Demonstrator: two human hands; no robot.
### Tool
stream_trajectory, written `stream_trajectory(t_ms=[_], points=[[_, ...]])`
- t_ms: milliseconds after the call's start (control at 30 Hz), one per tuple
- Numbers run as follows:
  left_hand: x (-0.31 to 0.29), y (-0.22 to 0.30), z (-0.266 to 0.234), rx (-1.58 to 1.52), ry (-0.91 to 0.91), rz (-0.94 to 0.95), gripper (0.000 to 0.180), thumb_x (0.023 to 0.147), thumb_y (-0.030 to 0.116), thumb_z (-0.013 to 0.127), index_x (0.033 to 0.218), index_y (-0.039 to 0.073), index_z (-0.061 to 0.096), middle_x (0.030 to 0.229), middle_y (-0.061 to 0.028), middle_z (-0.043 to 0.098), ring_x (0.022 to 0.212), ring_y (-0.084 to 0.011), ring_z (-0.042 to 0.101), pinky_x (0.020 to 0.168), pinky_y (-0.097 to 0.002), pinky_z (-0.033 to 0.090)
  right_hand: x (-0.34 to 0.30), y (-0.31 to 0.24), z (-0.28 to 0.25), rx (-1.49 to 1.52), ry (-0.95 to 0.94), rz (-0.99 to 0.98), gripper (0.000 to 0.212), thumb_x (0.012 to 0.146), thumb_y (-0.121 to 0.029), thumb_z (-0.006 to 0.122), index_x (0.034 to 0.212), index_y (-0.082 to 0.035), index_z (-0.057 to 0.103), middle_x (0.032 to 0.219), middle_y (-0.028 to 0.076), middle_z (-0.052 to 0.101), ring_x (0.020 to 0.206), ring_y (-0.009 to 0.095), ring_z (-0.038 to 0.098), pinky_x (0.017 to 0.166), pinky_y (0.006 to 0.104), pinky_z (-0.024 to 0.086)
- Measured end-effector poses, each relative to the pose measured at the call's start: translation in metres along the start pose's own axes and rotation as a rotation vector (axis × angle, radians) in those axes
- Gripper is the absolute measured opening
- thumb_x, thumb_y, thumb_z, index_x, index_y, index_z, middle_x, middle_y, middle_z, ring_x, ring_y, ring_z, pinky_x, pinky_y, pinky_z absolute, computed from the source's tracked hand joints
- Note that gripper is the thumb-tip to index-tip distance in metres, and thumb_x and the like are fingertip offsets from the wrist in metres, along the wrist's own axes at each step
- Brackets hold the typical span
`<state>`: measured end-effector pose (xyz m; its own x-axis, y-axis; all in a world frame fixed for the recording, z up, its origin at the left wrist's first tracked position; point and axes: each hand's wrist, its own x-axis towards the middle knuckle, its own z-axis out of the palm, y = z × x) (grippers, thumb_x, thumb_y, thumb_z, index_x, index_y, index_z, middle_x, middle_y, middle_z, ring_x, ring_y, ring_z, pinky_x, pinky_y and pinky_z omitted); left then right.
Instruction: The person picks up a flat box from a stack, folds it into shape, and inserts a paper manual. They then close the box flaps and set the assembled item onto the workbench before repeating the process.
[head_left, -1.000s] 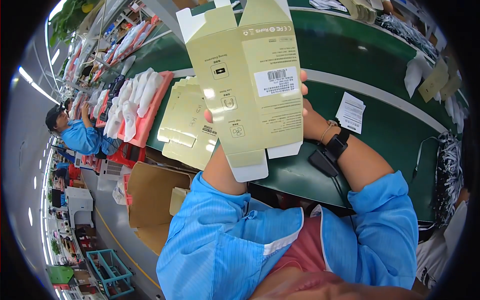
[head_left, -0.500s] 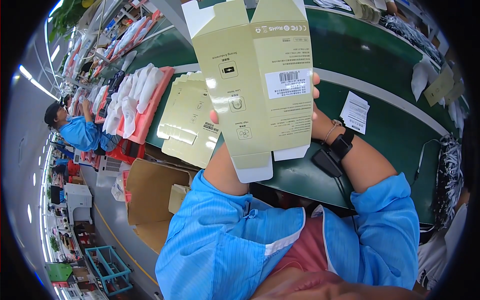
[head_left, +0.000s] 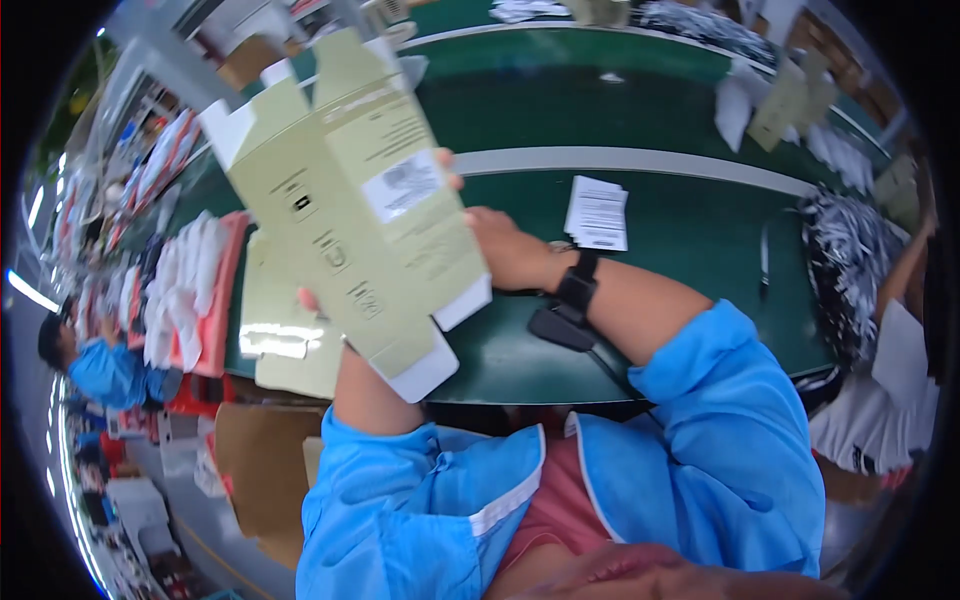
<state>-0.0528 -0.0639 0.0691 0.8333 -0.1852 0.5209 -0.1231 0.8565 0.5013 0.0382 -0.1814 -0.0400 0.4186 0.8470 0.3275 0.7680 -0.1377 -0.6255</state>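
Pale-green carton, tilted, end flaps out, held up over the green table between both hands. White barcode label, line icons, small print; too blurred to read reliably. Right hand grips right edge, fingers curled round; left hand pinches left edge, mostly hidden. Tabletop extends rightward past paper slips; near edge below carton.

The green surface is crossed by a pale strip. Printed sheets lie stacked on its near side. A coral tray at left carries white wrapped items. A brown cardboard box stands near left. A bundle of black-and-white strands occupies the right.
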Motion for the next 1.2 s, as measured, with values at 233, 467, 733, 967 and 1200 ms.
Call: stream_trajectory(t_ms=[233, 467, 733, 967, 1200], points=[[0.004, 0.015, -0.011, 0.533, 0.312, 0.113, 0.110, 0.060, 0.044, 0.079, 0.142, 0.005, 0.016, 0.136, -0.0262, 0.030, 0.119, -0.0345, 0.043, 0.091, -0.0462, 0.046, -0.021, -0.010, -0.018, -0.097, 0.059, -0.053, 0.029, 0.077, -0.019, 0.060, 0.104, -0.009, 0.059, 0.117, 0.008, 0.051, 0.119, 0.029, 0.038, 0.100, 0.0422, 0.030], [0.010, 0.014, -0.021, 1.856, 0.712, -0.183, 0.097, 0.058, 0.042, 0.077, 0.137, 0.009, 0.031, 0.124, -0.0225, 0.048, 0.121, -0.0382, 0.039, 0.088, -0.0454, 0.044, -0.024, -0.010, -0.015, -0.074, 0.049, -0.056, 0.027, 0.077, -0.018, 0.061, 0.102, -0.011, 0.059, 0.118, 0.007, 0.050, 0.118, 0.028, 0.039, 0.101, 0.0418, 0.029], [0.001, -0.012, -0.045, 2.508, 0.699, -0.743, 0.076, 0.065, 0.030, 0.075, 0.131, 0.011, 0.041, 0.120, -0.0225, 0.050, 0.114, -0.0408, 0.044, 0.094, -0.0479, 0.038, -0.020, -0.011, -0.022, -0.050, -0.008, -0.041, 0.030, 0.078, -0.018, 0.062, 0.106, -0.009, 0.058, 0.121, 0.010, 0.049, 0.119, 0.029, 0.039, 0.101, 0.0421, 0.029], [0.006, -0.024, -0.042, 1.893, 0.140, -0.382, 0.036, 0.087, 0.018, 0.050, 0.120, 0.005, 0.052, 0.107, -0.0213, 0.058, 0.104, -0.0358, 0.054, 0.090, -0.0385, 0.043, -0.018, -0.016, -0.018, -0.097, 0.034, -0.023, 0.035, 0.078, -0.019, 0.061, 0.110, -0.006, 0.056, 0.123, 0.014, 0.047, 0.119, 0.031, 0.038, 0.101, 0.0430, 0.030], [0.005, -0.030, -0.051, 1.752, 0.196, -0.368, 0.035, 0.088, 0.023, 0.049, 0.114, 0.001, 0.055, 0.101, -0.0216, 0.061, 0.098, -0.0364, 0.056, 0.087, -0.0390, 0.044, -0.020, -0.041, -0.040, -0.247, -0.006, -0.038, 0.030, 0.077, -0.021, 0.059, 0.104, -0.006, 0.061, 0.104, 0.014, 0.059, 0.104, 0.031, 0.052, 0.089, 0.0412, 0.042]])
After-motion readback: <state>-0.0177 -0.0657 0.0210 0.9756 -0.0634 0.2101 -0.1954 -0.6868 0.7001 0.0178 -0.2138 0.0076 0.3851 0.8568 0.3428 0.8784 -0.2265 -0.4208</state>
